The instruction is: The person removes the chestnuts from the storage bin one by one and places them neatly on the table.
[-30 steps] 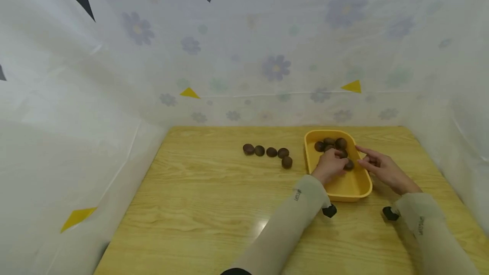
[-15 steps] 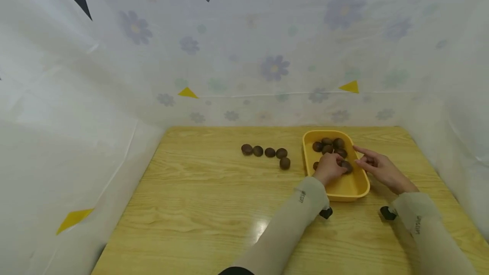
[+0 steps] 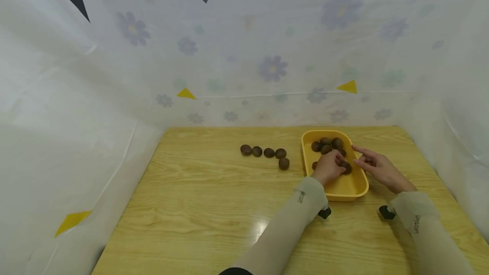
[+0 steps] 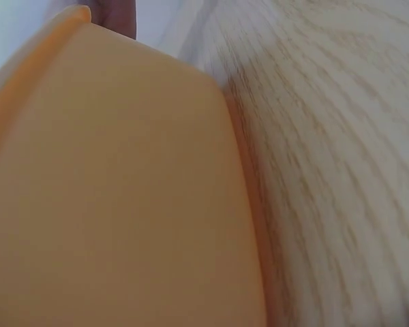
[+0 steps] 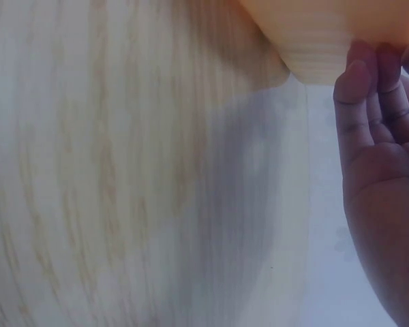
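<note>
In the head view my left hand (image 3: 329, 167) reaches into a yellow tray (image 3: 345, 197). Thumb and fingers are bent at a dark brown, round chestnut-like nut (image 3: 346, 168), pinching its near side; part of the grip is hidden by the hand. Several more such nuts (image 3: 325, 141) lie towards the tray's far end. My right hand (image 3: 383, 172) is at the tray's right rim, with index finger and thumb extended against it. The right wrist view shows the right hand's fingers (image 5: 354, 82) touching the tray's outer wall. Only the tray's wall (image 4: 123, 170) fills most of the left wrist view.
Left of the tray, a row of several brown nuts (image 3: 269, 152) lies on the wooden table (image 3: 198, 207), with one nut (image 3: 284, 164) just below its right end. A pale flowered curtain (image 3: 229, 54) hangs behind and at both sides of the table.
My left hand has drawn slightly nearer within the tray, uncovering more nuts behind it. The right hand stays at the rim, and the row on the table is unchanged.
</note>
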The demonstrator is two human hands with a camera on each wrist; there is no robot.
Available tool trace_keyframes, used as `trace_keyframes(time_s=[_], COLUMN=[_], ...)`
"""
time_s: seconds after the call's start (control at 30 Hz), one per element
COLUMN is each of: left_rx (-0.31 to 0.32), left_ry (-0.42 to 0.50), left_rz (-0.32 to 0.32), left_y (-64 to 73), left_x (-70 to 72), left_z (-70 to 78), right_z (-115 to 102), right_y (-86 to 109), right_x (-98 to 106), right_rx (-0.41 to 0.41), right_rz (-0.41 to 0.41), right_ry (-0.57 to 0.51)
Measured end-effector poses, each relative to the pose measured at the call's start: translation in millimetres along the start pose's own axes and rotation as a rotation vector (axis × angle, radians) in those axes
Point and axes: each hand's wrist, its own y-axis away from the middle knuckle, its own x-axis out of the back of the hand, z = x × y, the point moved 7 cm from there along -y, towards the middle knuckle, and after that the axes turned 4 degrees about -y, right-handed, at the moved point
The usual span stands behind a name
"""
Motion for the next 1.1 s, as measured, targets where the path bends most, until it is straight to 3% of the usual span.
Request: trace_keyframes(time_s=[0.3, 0.87, 1.1], left_rx=[0.022, 0.000, -0.051], left_ry=[0.094, 0.119, 0.206], left_rz=[-0.007, 0.026, 0.050], left_y=[6.4, 8.3, 7.7], left_x=[7.7, 15.6, 25.6], left_z=[-1.6, 0.4, -1.7], right_z=[0.6, -3.8, -3.7], right_y=[-1.4, 0.5, 2.6], right_x=[-1.3, -1.9, -1.1], right_rx=[-0.001, -0.022, -0.011], right_rz=[0.001, -0.006, -0.011], right_ry=[0.005, 0.007, 0.028])
